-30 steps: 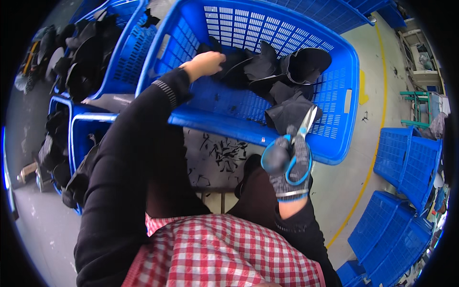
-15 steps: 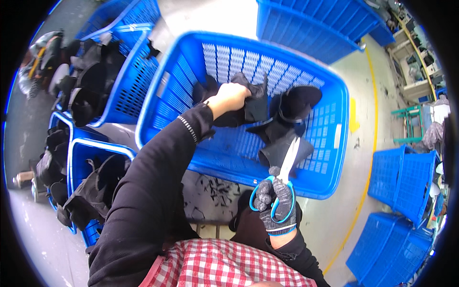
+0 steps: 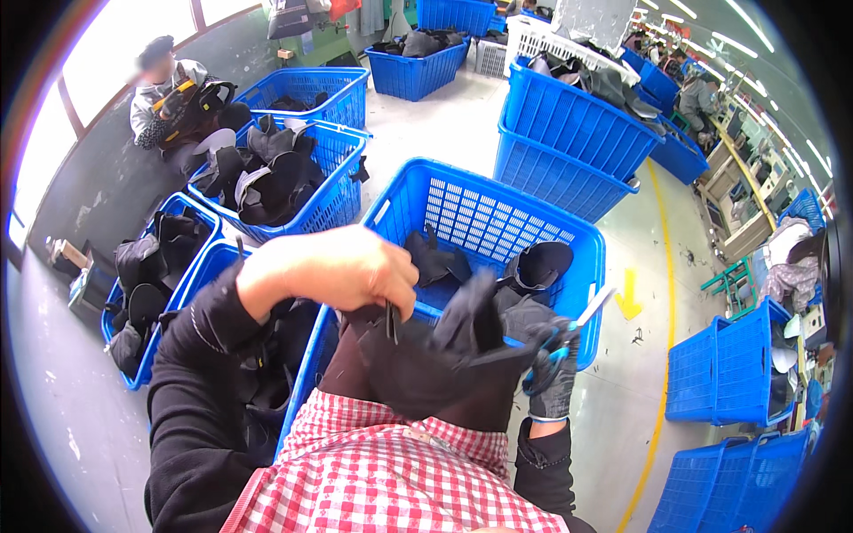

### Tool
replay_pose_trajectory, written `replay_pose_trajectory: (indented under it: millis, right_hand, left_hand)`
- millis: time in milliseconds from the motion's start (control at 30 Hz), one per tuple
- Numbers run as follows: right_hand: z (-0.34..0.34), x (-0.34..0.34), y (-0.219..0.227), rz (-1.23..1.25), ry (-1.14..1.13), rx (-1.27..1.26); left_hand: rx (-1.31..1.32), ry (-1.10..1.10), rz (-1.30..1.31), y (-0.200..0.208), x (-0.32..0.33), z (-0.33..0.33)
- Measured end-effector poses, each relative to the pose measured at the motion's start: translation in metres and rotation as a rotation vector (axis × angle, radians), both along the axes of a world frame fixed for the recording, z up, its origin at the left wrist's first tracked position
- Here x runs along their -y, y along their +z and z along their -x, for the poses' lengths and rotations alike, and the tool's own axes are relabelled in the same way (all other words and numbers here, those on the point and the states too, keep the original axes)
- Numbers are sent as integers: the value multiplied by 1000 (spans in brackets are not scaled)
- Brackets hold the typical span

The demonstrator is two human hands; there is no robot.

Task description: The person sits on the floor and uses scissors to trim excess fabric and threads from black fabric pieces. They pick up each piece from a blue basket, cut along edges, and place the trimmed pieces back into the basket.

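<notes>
My bare left hand (image 3: 351, 266) pinches one edge of a black cap (image 3: 435, 364), which hangs in front of my checked apron, above my lap. The cap is partly blurred. My right hand (image 3: 549, 369), in a dark grey knit glove, is closed around scissors (image 3: 595, 307) with light blue handles, the blade pointing up and to the right. Its fingers lie at the cap's right edge; whether they grip the fabric too I cannot tell. Beyond my hands stands a blue basket (image 3: 595, 266), where another black cap (image 3: 544, 265) and dark cap pieces (image 3: 434, 262) lie.
To my left, a blue basket (image 3: 342, 173) and a smaller blue basket (image 3: 209, 222) hold black caps. Stacked blue baskets (image 3: 569, 133) rise ahead; more blue baskets (image 3: 724, 364) stand at right, past a yellow floor line (image 3: 666, 355). A person (image 3: 164, 93) is at the far left.
My left hand has come up out of the basket and toward my body, bringing the cap. The scissors have turned to point rightward. The view has tilted up, showing more of the room.
</notes>
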State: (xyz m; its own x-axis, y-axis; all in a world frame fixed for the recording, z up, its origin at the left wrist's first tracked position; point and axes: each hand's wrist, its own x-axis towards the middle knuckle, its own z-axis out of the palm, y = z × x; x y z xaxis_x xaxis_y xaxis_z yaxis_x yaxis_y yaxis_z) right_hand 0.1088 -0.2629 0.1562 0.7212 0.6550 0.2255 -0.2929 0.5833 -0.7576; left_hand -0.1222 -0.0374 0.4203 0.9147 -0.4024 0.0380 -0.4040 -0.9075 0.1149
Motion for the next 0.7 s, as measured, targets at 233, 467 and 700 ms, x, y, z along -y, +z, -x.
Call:
replay_pose_trajectory:
  millis: [233,467,700]
  right_hand:
    - [81,41,30,318,120,933]
    - [88,44,6,497,237,795]
    - [44,36,-35,520,382,517]
  left_hand:
    - [383,511,21,-142,14,45]
    - [152,225,521,-158,-19,78]
    - [-49,448,1225,-225,-20,88]
